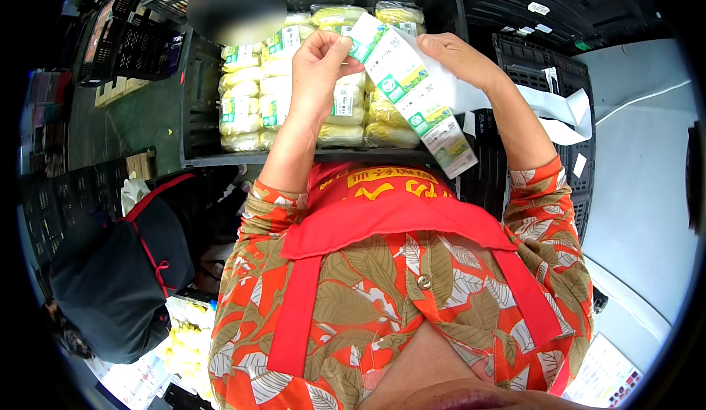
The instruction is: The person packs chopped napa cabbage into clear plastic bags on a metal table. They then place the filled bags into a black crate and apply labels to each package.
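Note:
A strip of printed adhesive labels (408,87) in green and white stretches between my hands, its lower end hanging over the near edge of the crate. My left hand (325,60) pinches the strip's left edge between thumb and fingertips. On the other side, my right hand (460,60) grips the white backing paper (441,82), and a loop of it trails right past my forearm. Below the hands, clear-wrapped packs of pale yellow leafy vegetables (342,134), probably small napa cabbages, fill much of a black plastic crate (325,159). Several packs bear similar labels.
More black crates (543,57) stand at the right, beside a pale wall panel (640,134). A person in dark clothing (127,266) bends at the left, near yellow produce (187,344). Other dark crates (127,40) and a wooden pallet (118,90) are at the upper left.

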`<action>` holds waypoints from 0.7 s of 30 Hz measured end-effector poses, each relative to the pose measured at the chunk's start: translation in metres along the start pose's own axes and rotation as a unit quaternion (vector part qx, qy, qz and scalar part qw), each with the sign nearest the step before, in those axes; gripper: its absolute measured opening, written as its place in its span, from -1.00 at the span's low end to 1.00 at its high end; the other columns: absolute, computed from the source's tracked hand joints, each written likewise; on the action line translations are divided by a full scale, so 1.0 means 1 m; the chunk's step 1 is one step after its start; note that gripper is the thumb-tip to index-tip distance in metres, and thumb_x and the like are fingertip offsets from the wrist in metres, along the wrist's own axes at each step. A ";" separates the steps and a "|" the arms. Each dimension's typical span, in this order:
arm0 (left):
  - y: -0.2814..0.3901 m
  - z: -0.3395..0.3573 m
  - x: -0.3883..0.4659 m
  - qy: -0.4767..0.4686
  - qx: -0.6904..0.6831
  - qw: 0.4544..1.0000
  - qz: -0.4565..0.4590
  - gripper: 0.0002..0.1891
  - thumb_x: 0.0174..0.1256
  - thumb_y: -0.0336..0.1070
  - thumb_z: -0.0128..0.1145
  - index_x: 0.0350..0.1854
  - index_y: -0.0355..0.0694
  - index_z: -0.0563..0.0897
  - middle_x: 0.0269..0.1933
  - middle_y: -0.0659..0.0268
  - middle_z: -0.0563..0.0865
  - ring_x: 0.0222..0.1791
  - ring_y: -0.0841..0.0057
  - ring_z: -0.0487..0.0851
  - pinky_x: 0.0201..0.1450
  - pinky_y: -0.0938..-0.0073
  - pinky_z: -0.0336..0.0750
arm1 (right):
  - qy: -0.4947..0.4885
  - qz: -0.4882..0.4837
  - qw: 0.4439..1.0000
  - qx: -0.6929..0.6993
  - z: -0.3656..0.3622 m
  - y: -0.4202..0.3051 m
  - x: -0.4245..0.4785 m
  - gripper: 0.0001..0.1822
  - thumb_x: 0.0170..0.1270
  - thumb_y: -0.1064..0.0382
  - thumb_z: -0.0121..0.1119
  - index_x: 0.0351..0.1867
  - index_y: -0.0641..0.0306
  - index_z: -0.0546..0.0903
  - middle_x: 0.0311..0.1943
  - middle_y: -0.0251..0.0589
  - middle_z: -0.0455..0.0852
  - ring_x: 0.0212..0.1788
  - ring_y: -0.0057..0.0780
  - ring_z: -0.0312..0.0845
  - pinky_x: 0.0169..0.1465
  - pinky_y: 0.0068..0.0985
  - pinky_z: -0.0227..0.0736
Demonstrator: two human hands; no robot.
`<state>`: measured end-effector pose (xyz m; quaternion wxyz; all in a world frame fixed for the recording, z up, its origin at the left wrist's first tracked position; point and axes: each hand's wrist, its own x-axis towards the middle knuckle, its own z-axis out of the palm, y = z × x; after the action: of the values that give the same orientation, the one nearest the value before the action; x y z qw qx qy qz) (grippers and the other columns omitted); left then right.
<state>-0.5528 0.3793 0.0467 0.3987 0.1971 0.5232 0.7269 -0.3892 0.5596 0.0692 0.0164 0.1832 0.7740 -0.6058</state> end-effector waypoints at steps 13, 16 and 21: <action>-0.015 0.030 -0.018 0.052 -0.027 0.998 0.023 -0.95 0.33 -0.38 0.16 -0.29 -0.18 0.55 -0.33 0.39 0.62 -0.39 0.67 0.59 -0.24 0.50 0.66 | -0.079 -0.016 0.993 0.084 -0.008 0.000 -0.003 -0.54 0.16 0.05 0.35 -0.02 0.33 0.62 -0.19 -0.33 0.70 -0.19 -0.70 0.57 -0.05 -0.68 0.43; -0.017 0.030 -0.024 0.080 -0.018 0.996 0.035 -0.95 0.33 -0.38 0.16 -0.30 -0.19 0.55 -0.34 0.39 0.61 -0.39 0.66 0.59 -0.24 0.49 0.66 | -0.060 0.015 0.988 0.144 -0.003 -0.001 -0.006 -0.58 0.22 0.10 0.31 0.01 0.34 0.61 -0.21 -0.35 0.71 -0.23 -0.74 0.57 -0.11 -0.70 0.45; -0.024 0.032 -0.029 0.122 -0.011 0.992 0.038 -0.93 0.31 -0.38 0.16 -0.31 -0.21 0.54 -0.35 0.37 0.60 -0.41 0.63 0.59 -0.25 0.49 0.67 | -0.063 0.022 0.991 0.120 0.004 0.005 -0.010 -0.61 0.28 0.11 0.25 0.00 0.37 0.63 -0.27 -0.38 0.72 -0.28 -0.76 0.58 -0.23 -0.70 0.49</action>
<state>-0.5035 0.3787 0.0402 0.3059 0.1219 0.5522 0.7659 -0.3790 0.5540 0.0660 0.0566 0.1621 0.6892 -0.7039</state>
